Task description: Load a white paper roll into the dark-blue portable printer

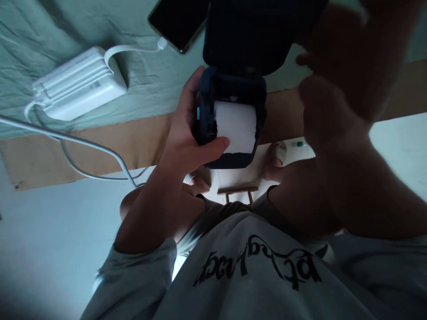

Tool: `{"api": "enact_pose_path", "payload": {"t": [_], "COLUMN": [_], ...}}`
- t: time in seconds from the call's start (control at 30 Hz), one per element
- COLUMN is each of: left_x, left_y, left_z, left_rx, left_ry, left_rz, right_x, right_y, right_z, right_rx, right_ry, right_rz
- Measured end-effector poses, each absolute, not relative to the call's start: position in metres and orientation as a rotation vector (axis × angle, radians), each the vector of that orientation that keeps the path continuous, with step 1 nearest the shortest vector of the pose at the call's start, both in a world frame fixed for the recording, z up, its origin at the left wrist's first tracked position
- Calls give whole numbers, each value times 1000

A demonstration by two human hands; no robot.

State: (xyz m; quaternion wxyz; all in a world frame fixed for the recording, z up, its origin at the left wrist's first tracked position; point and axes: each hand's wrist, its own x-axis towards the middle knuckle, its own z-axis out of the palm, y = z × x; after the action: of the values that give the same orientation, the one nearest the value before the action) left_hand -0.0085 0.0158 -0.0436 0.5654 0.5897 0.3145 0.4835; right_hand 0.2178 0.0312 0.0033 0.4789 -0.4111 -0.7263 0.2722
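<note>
Thermal printer (230, 120), dark and small with its lid flipped up, sits in your left hand (187, 133), fingers wrapped around its side and thumb resting on the white paper roll (236, 126) inside. Your right hand (336, 75) hovers blurred beside the lid, grasping nothing you can make out. Behind, a phone (178, 22) is cabled to a white power bank (78, 82) on green cloth (40, 26).

A bed (83, 26) with a wrinkled pale green sheet (140, 89) carries the things, its wooden side rail (100, 142) running along the edge. On the sheet lie a white power bank (78, 84) and a dark phone (178, 22), joined by a white cable (130, 48).
</note>
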Motion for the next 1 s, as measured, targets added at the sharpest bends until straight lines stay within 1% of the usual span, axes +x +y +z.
{"api": "enact_pose_path", "payload": {"t": [0.07,0.13,0.23,0.33,0.43,0.53,0.73,0.87,1.0], "left_x": [-10,-11,-12,-10,-6,-4,-4,3,11], "left_y": [16,15,14,14,14,12,8,8,8], "left_z": [-46,-47,-47,-47,-45,-44,-36,-30,-18], "left_rx": [1429,1430,1360,1298,1215,1167,1076,978,747], "left_ry": [786,810,789,719,711,771,828,715,678], "left_rz": [1137,1139,1109,1075,1129,1164,1115,1201,1231], "right_x": [214,212,209,206,202,200,202,201,199], "right_y": [31,27,20,18,19,21,26,27,28], "right_z": [4,6,7,3,0,-1,-7,-13,-15], "right_rx": [-825,-884,-1068,-1052,-1049,-1073,-1128,-1034,-876], "right_ry": [-1610,-1581,-1766,-2012,-2144,-2145,-2183,-2101,-2003], "right_rz": [629,672,796,833,822,823,811,837,882]}}
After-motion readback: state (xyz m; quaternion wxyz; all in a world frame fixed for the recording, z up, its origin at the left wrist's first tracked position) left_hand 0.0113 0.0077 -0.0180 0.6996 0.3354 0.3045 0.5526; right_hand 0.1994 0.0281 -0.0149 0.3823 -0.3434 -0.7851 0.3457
